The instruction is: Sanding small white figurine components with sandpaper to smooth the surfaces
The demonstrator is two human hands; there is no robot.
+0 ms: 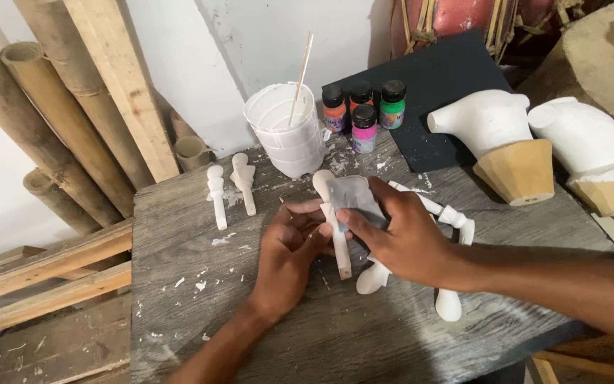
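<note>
Two hands [289, 252] [406, 238] over grey paint-flecked wooden table [193, 313], bamboo [51, 107] behind.

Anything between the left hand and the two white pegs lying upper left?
No object: only bare grey board with white flecks between the left hand and the two white pegs, in the head view.

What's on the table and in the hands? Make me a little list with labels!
left hand: holds white carved stick figure
right hand: presses grey sanding sheet on the figure
table: grey wood, white flecks
behind: white cup with stick, four paint bottles
left side: two small white carvings
right side: two white busts on wooden bases
</note>
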